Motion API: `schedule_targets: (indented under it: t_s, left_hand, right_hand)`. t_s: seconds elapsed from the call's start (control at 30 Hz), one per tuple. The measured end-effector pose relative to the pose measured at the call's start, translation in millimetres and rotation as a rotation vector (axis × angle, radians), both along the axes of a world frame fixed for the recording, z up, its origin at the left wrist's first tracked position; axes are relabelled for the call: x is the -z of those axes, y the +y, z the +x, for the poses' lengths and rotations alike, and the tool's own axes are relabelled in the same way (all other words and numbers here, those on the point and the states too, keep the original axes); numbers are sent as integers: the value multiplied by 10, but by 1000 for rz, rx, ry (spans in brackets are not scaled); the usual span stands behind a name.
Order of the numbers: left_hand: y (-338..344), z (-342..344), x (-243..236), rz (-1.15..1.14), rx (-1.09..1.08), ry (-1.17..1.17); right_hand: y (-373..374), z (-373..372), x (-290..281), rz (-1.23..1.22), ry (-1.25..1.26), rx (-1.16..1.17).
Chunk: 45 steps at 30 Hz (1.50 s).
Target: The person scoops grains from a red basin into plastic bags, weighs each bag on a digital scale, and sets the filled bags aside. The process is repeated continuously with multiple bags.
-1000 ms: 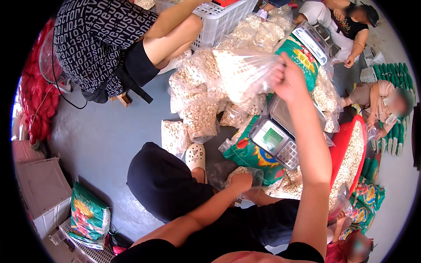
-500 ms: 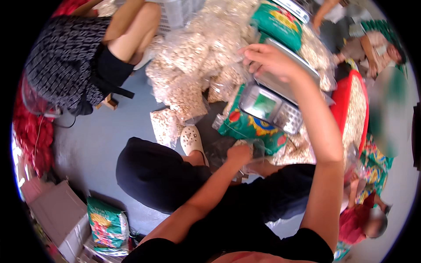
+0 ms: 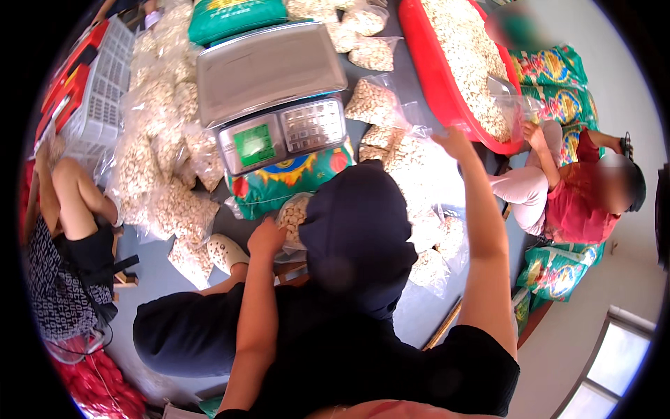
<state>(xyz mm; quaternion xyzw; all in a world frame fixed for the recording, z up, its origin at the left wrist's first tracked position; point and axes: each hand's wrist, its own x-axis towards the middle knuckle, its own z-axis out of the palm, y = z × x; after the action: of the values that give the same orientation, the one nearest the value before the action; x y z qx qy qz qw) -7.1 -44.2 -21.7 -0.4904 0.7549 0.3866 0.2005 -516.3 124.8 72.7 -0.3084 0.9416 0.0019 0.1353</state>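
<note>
My left hand (image 3: 267, 237) is closed at the edge of a clear plastic bag (image 3: 293, 215) holding pale, flat pieces, low between my knees. My right hand (image 3: 455, 143) reaches out to the right, its fingers closed at the clear top of a filled plastic bag (image 3: 412, 159); the fingertips are small and partly lost in glare. In front of me a digital scale (image 3: 272, 73) with a bare metal pan, a green-lit display and a keypad rests on a green printed sack (image 3: 289, 183).
Filled clear bags (image 3: 160, 150) are heaped left of the scale. A red tub (image 3: 433, 84) of pale pieces stands far right, with a scoop (image 3: 502, 87) inside. One person (image 3: 583, 202) sits on the right, another (image 3: 66, 272) on the left. A white crate (image 3: 105, 91) stands far left.
My view has turned right. My right hand has gone from above the scale to the bags at right. The bag by my left hand, apparently empty before, now shows pale pieces.
</note>
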Motion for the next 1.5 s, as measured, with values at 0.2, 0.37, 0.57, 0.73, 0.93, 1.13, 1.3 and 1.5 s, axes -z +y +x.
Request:
schedule_targets:
  t_s: [0.2,0.37,0.57,0.73,0.93,1.13,1.3,1.5]
  left_hand:
    - [72,210,228,-57,51,73]
    - [68,16,209,-47,77,19]
    - [185,-286,63,-81,125,-104]
    - [211,-392,-34,-120,117,-187]
    - [272,-354,-120,-159,84,-118]
    - [209,-246,-193,-112,-18,-40]
    - [177,-246,-134,-56,-31,-14]
    - [162,-156,-194,-28,-26,69]
  right_hand:
    - [55,415,715,44,-97,454]
    - [121,349,1142,-72,-133,400]
    - [47,346,502,-392,-134,130]
    - [-450,549,-495,-755,-267,-10]
    - [-1655,1268,-1833,-1170,-843,66]
    - [-3024,1276,-1260,-1149,-548,-120]
    - [-3436,1993,-409,-1085,-488,-30]
    - [-3478,1962,-443,-1023,-1199,315]
